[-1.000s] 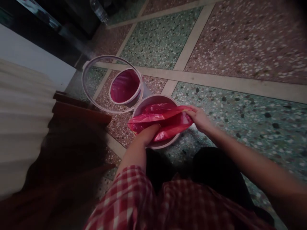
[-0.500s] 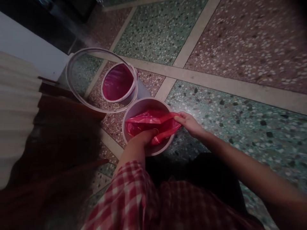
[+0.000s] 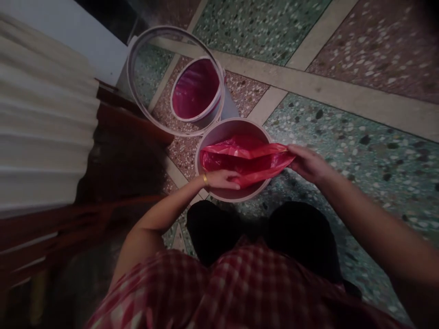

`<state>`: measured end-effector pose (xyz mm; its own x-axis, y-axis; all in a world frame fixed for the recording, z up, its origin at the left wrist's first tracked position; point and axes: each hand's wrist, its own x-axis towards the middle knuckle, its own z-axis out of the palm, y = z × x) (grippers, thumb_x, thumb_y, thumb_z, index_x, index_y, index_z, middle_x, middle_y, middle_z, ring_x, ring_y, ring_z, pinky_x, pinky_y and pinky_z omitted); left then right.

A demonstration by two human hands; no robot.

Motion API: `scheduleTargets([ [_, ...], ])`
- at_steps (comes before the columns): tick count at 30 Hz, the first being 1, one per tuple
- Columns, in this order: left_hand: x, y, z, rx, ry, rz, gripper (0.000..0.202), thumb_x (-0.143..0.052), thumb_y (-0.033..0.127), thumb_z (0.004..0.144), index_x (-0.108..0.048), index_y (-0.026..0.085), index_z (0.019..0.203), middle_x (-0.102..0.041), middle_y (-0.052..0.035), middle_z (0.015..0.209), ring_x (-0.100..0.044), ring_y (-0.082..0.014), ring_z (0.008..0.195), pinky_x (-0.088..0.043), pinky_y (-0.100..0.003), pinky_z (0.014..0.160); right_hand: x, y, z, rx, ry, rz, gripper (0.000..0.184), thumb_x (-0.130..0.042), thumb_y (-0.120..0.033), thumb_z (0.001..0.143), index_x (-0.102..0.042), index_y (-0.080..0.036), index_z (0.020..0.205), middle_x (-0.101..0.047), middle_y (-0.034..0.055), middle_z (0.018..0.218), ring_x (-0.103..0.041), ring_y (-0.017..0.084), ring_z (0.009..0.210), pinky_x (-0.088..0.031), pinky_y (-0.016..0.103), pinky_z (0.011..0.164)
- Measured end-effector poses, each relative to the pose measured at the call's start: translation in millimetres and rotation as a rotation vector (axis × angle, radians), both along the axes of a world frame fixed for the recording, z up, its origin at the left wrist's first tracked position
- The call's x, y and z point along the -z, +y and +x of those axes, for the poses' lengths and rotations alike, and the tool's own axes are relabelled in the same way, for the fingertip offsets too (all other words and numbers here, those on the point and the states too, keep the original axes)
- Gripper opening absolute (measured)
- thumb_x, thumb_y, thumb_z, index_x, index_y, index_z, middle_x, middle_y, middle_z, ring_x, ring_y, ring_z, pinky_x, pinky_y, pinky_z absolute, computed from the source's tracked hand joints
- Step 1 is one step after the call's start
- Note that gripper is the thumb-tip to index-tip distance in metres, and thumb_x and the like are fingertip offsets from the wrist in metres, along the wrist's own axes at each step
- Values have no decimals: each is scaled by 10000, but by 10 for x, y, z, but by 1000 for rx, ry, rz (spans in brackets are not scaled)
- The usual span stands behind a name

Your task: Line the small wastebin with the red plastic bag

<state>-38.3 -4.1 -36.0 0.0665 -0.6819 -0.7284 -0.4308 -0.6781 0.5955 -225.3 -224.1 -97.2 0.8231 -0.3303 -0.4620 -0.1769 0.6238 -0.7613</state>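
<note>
A red plastic bag (image 3: 267, 150) lies partly inside a round pale bin (image 3: 233, 122), its mouth spread sideways. My right hand (image 3: 307, 163) pinches the bag's right end, out past the bin's rim. My left hand (image 3: 222, 179) is at the near edge of the bag, over the near left part of the bin; its fingers close on the film, with the tips partly hidden. A gold-coloured bangle (image 3: 205, 179) circles the left wrist.
Behind the bin, a pale bucket (image 3: 228, 103) with a dark red inside touches or nearly touches a ring-shaped lid frame (image 3: 132, 98). A cream curtain (image 3: 51, 114) and dark wooden furniture (image 3: 137, 123) stand left. Speckled tile floor (image 3: 343, 137) extends right.
My left hand has come out of the bag's mouth to its near edge. My right hand still holds the right end, now pulled farther out. The view has shifted, moving the bin right and up.
</note>
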Motion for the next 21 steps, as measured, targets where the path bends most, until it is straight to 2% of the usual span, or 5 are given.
scheduleTargets([
  [4, -87, 241, -333, 136, -335, -191, 315, -476, 342, 980, -738, 181, 1049, -713, -77, 984, -645, -189, 925, -483, -278, 873, 92, -31, 73, -1, 22, -58, 361, -750, -490, 641, -611, -204, 811, -615, 40, 785, -586, 176, 728, -517, 343, 702],
  [7, -171, 414, -554, 299, -622, -280, 398, -375, 289, 1021, -692, 185, 1238, -682, -102, 927, -628, -197, 901, -493, -308, 847, 153, -15, 121, -47, 26, -153, 339, -717, -481, 668, -605, -207, 834, -594, 41, 758, -581, 182, 731, -516, 353, 708],
  [12, -226, 656, -902, 656, -706, -363, 522, -326, 157, 1009, -487, 258, 1495, -621, -38, 719, -594, -170, 691, -495, -283, 693, 241, 55, 227, -83, 40, -256, 360, -706, -513, 674, -571, -214, 822, -554, 23, 699, -553, 166, 702, -491, 321, 656],
  [16, -214, 628, -1091, 661, -768, -207, 509, -329, 178, 1017, -464, 220, 1506, -672, -54, 755, -631, -187, 686, -499, -299, 637, 289, 79, 317, -39, 78, -249, 400, -751, -510, 619, -571, -204, 801, -562, -6, 683, -488, 101, 600, -424, 253, 559],
  [21, -273, 548, -1196, 633, -743, 72, 335, -385, 143, 978, -675, 103, 1141, -707, -123, 786, -691, -240, 765, -494, -322, 611, 329, 43, 379, 11, 160, -299, 367, -789, -457, 608, -606, -201, 799, -485, -38, 552, -316, 56, 439, -226, 212, 403],
])
